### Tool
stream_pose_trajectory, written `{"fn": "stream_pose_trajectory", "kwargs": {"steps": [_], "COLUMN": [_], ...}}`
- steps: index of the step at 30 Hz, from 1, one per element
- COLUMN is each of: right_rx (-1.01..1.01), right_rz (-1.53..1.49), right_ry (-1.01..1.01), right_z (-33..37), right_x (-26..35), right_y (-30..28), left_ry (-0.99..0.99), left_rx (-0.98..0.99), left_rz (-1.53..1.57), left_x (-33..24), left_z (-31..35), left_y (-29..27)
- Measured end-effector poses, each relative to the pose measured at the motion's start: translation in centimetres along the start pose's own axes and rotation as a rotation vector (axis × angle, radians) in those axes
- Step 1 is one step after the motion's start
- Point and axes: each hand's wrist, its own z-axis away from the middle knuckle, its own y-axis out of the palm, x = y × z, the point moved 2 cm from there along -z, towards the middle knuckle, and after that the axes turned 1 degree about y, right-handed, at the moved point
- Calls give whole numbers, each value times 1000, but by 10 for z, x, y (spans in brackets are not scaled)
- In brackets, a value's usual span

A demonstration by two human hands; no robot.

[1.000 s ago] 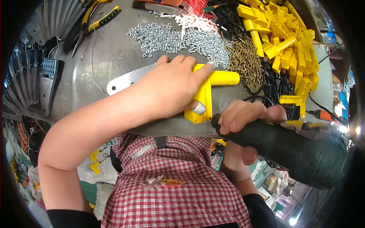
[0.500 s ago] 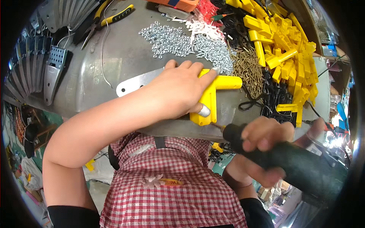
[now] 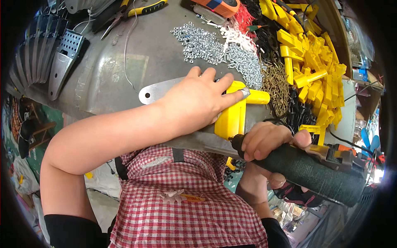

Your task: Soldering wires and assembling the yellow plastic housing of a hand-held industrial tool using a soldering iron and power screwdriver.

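Your left hand (image 3: 194, 101)'s clamped on 1 yellow plastic handle (image 3: 232, 120) by the worktop (image 3: 111, 82)'s near edge; right hand (image 3: 266, 142)'s wrapped round a power screwdriver (image 3: 318, 173).

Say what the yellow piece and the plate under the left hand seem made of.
Yellow piece: probably moulded plastic, smooth, slightly glossy; even colour, soft highlights. Plate: apparently metal, satin; silvery-grey sheen suggests steel or aluminium, unclear which.

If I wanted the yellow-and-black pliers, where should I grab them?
Take the pliers by the long handle stretching right, probably coming from the right: the pointed tips face the opposite way, toward the picture's lower left.
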Motion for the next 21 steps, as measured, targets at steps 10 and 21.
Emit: {"fn": "stream_pose_trajectory", "kwargs": {"steps": [10,21], "right_rx": [-318,-552], "right_rz": [380,331], "right_ry": [71,200], "right_z": [21,-47], "right_x": [13,11], "right_y": [23,1], "left_ry": [-155,133], "left_rx": [-71,98], "left_rz": [-92,126], "left_x": [-13,-7], "left_z": [9,16], "left_y": [-3,-9]}}
